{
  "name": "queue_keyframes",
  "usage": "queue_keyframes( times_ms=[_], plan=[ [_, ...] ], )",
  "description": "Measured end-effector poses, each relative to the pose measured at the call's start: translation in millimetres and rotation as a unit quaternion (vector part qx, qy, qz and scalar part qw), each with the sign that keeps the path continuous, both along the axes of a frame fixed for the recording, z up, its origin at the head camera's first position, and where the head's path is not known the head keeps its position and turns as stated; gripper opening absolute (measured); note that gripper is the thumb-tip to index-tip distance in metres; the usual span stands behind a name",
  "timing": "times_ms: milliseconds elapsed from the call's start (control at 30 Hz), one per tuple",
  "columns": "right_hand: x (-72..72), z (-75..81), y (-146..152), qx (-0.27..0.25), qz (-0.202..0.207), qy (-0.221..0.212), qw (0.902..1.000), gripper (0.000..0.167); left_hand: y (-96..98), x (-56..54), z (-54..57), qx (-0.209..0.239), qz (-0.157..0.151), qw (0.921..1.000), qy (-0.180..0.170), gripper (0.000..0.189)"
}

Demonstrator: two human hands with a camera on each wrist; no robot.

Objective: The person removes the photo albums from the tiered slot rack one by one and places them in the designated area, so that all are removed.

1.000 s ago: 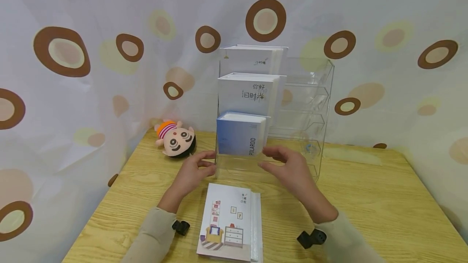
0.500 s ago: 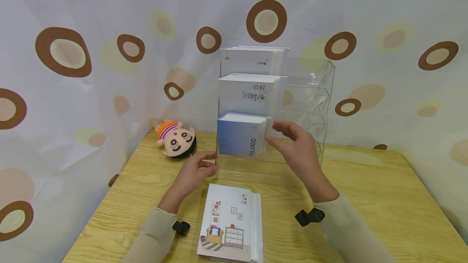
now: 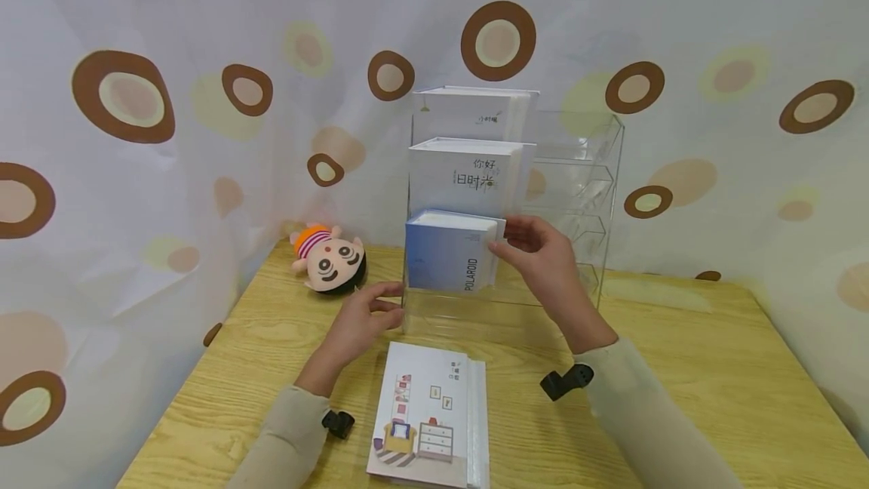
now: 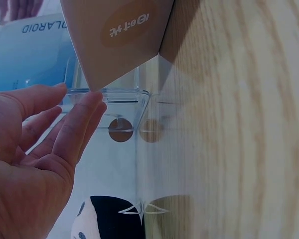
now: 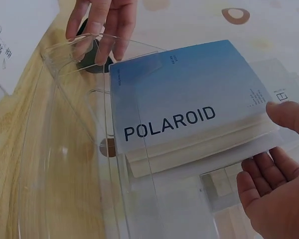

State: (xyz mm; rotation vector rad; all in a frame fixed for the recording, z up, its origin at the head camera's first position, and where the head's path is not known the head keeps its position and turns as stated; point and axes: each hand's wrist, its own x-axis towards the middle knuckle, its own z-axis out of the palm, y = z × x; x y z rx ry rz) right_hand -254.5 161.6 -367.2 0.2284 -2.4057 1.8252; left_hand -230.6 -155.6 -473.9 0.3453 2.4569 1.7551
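Note:
My right hand point(image 3: 543, 255) pinches the right edge of a blue photo album point(image 3: 444, 255) marked POLAROID, which leans in the lowest filled tier of a clear acrylic rack point(image 3: 600, 247). In the right wrist view the thumb point(image 5: 289, 117) lies on the album's cover corner and the fingers are underneath. My left hand point(image 3: 360, 327) touches the rack's left side with fairly straight fingertips; the left wrist view shows its fingers point(image 4: 72, 124) at the clear edge. Two white albums, one point(image 3: 462, 176) above the other point(image 3: 468, 115), stand in higher tiers.
White albums with a furniture drawing point(image 3: 421, 413) lie stacked on the wooden table point(image 3: 679, 383) in front of the rack. A plush doll point(image 3: 333, 259) lies left of it. A patterned curtain point(image 3: 204, 6) hangs behind.
My right hand has risen from the lower right of the blue album to its upper right edge and now pinches it. My left hand stays at the rack's side.

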Motion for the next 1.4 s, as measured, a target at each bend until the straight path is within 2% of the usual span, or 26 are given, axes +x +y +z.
queue_keyframes(
  times_ms=[300,967,1400],
  plan=[
    [-9.4,-2.9,-6.3,-0.033,0.009,-0.023,0.9991,0.052,0.8,-0.2,-0.3,0.003,-0.001,1.0000,-0.003,0.051],
    [-20.7,-6.3,-22.1,-0.088,0.041,-0.033,0.9948,0.044,1.3,1.2,1.3,-0.002,0.005,1.0000,-0.005,0.051],
    [-22.1,-5.8,-29.6,-0.095,0.030,-0.018,0.9949,0.041,0.6,0.3,1.2,0.003,0.000,1.0000,-0.005,0.051]
  ],
)
